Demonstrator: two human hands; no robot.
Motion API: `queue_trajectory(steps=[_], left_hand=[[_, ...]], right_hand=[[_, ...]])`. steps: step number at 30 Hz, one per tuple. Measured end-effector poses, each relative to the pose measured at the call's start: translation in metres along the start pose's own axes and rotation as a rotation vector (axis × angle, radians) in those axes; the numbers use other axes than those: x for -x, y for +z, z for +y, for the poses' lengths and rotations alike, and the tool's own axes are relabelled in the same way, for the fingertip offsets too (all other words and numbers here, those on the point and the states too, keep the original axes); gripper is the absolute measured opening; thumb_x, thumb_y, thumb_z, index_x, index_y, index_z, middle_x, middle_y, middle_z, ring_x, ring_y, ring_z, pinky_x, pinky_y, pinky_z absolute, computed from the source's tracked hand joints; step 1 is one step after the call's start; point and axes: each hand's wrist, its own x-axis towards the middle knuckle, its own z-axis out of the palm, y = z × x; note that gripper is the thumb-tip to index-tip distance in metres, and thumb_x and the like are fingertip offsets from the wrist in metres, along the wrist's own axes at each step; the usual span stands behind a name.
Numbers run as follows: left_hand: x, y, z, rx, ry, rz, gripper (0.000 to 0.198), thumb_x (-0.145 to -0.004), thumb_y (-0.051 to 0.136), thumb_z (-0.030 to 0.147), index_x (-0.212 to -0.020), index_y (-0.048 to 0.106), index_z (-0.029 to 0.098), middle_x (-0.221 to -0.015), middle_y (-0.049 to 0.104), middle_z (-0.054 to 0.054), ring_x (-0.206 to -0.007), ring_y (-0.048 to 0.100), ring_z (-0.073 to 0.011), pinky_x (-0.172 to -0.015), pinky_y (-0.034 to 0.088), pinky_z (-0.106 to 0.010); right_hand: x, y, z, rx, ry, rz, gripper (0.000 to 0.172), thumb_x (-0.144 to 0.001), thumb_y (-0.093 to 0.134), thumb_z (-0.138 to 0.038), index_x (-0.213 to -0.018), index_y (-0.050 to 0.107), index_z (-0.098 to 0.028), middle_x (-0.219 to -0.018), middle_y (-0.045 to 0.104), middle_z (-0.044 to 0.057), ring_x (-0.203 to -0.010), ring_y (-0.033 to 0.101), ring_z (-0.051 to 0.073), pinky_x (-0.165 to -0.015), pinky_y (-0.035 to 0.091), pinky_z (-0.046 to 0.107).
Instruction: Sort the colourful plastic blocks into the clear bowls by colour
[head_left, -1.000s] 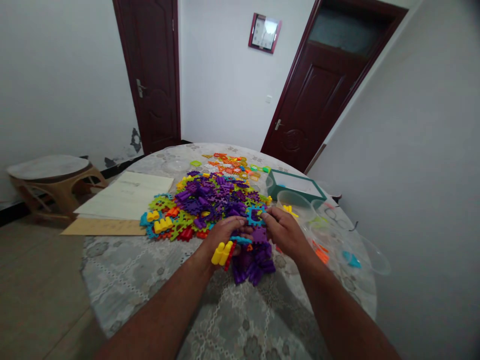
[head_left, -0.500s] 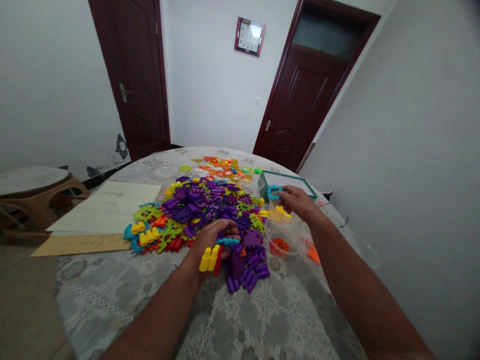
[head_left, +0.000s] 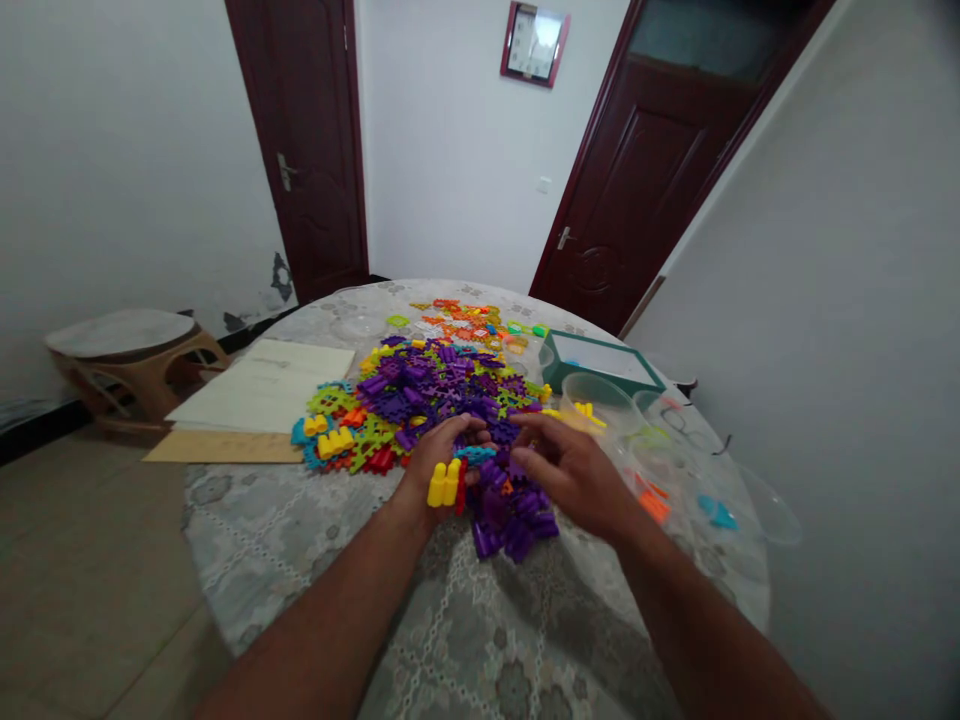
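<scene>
My left hand [head_left: 442, 455] is closed around several plastic building pieces at the front of the pile. A yellow piece [head_left: 445, 484] with rounded pegs, a red edge and a blue notched piece [head_left: 475, 454] stick out of its grip. Just to the right, my right hand [head_left: 577, 470] hovers over the purple pieces [head_left: 517, 525], thumb and fingers apart. I see nothing held in it. Behind both hands rises a heap of purple, green, yellow and red interlocking pieces [head_left: 431, 385].
A green-rimmed box [head_left: 607, 372] with a small blue piece inside stands at right. Clear tubs [head_left: 600, 392] near it hold yellow and orange pieces. Paper sheets [head_left: 255, 385] lie left on the patterned tablecloth [head_left: 420, 620]. Orange pieces [head_left: 461, 318] are scattered at the back.
My right hand has come back from the green box to the pile, and the blue piece has left its fingers. My left hand keeps its pieces. The view has shifted.
</scene>
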Motion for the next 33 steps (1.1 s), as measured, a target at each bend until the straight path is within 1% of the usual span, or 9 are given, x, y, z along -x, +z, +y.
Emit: queue_trajectory(steps=[1, 4, 8, 12, 17, 23, 27, 29, 33], left_hand=[[-0.001, 0.000, -0.001, -0.005, 0.015, 0.025, 0.022, -0.086, 0.072, 0.036, -0.093, 0.070, 0.015, -0.081, 0.070, -0.005, -0.059, 0.068, -0.0149, -0.037, 0.041, -0.018], [-0.004, 0.000, -0.002, -0.025, 0.055, 0.109, 0.024, -0.084, 0.075, 0.038, -0.087, 0.069, 0.015, -0.078, 0.071, -0.005, -0.062, 0.069, -0.0154, -0.050, 0.051, -0.021], [-0.006, 0.001, -0.007, 0.007, 0.155, 0.173, 0.026, -0.082, 0.077, 0.039, -0.083, 0.069, 0.014, -0.077, 0.072, -0.004, -0.067, 0.070, -0.0156, -0.065, 0.056, -0.025], [-0.003, 0.003, -0.011, 0.004, 0.201, 0.167, 0.031, -0.079, 0.079, 0.044, -0.085, 0.070, 0.015, -0.079, 0.072, -0.003, -0.063, 0.066, -0.0149, -0.063, 0.054, -0.027], [0.000, 0.009, -0.013, 0.082, 0.232, 0.159, 0.034, -0.077, 0.083, 0.045, -0.082, 0.070, 0.015, -0.077, 0.070, -0.003, -0.067, 0.065, -0.0145, -0.067, 0.054, -0.027], [0.001, 0.009, -0.012, 0.129, 0.231, 0.124, 0.025, -0.083, 0.080, 0.037, -0.082, 0.071, 0.014, -0.080, 0.070, -0.004, -0.072, 0.066, -0.0140, -0.067, 0.055, -0.024], [0.000, 0.005, -0.008, 0.132, 0.150, 0.120, 0.021, -0.090, 0.074, 0.035, -0.085, 0.070, 0.014, -0.079, 0.069, -0.003, -0.064, 0.065, -0.0120, -0.051, 0.049, -0.020], [0.002, 0.004, -0.005, 0.094, 0.079, 0.068, 0.021, -0.091, 0.073, 0.035, -0.090, 0.070, 0.014, -0.080, 0.069, -0.004, -0.059, 0.063, -0.0108, -0.043, 0.042, -0.018], [0.009, 0.005, -0.002, -0.002, 0.009, -0.121, 0.025, -0.091, 0.076, 0.036, -0.097, 0.072, 0.013, -0.074, 0.066, -0.002, -0.052, 0.056, -0.0079, -0.045, 0.045, -0.017]], right_hand=[[0.011, 0.017, -0.011, 0.016, -0.050, -0.042, 0.042, -0.096, 0.069, -0.037, -0.138, 0.065, -0.030, -0.107, 0.077, 0.005, -0.086, 0.071, 0.022, -0.080, 0.058, 0.037], [0.029, 0.061, -0.027, 0.074, -0.146, -0.023, 0.060, -0.091, 0.076, -0.037, -0.147, 0.056, -0.029, -0.124, 0.073, 0.010, -0.105, 0.071, 0.029, -0.093, 0.058, 0.045], [0.026, 0.085, -0.020, 0.068, -0.165, 0.059, 0.047, -0.096, 0.068, -0.030, -0.142, 0.057, -0.028, -0.125, 0.071, 0.012, -0.109, 0.070, 0.030, -0.093, 0.058, 0.045], [0.019, 0.084, -0.009, -0.068, -0.136, 0.112, 0.040, -0.095, 0.067, -0.027, -0.134, 0.059, -0.027, -0.118, 0.072, 0.009, -0.102, 0.071, 0.025, -0.091, 0.059, 0.041], [0.023, 0.081, 0.004, -0.334, 0.019, 0.141, 0.042, -0.094, 0.071, -0.034, -0.134, 0.059, -0.027, -0.117, 0.074, 0.007, -0.094, 0.072, 0.022, -0.085, 0.061, 0.037], [0.024, 0.076, 0.010, -0.676, 0.099, 0.139, 0.042, -0.091, 0.076, -0.044, -0.128, 0.060, -0.028, -0.113, 0.074, 0.007, -0.085, 0.072, 0.021, -0.066, 0.060, 0.031], [0.020, 0.069, 0.015, -0.727, 0.112, 0.199, 0.045, -0.089, 0.078, -0.046, -0.126, 0.059, -0.029, -0.108, 0.074, 0.005, -0.075, 0.069, 0.019, -0.060, 0.057, 0.030], [0.018, 0.065, 0.020, -0.722, 0.118, 0.282, 0.046, -0.090, 0.077, -0.047, -0.127, 0.058, -0.028, -0.107, 0.073, 0.005, -0.073, 0.068, 0.018, -0.059, 0.056, 0.029], [0.012, 0.061, 0.028, -0.710, 0.104, 0.331, 0.047, -0.090, 0.077, -0.046, -0.127, 0.057, -0.026, -0.101, 0.073, 0.004, -0.069, 0.065, 0.016, -0.057, 0.054, 0.028]])
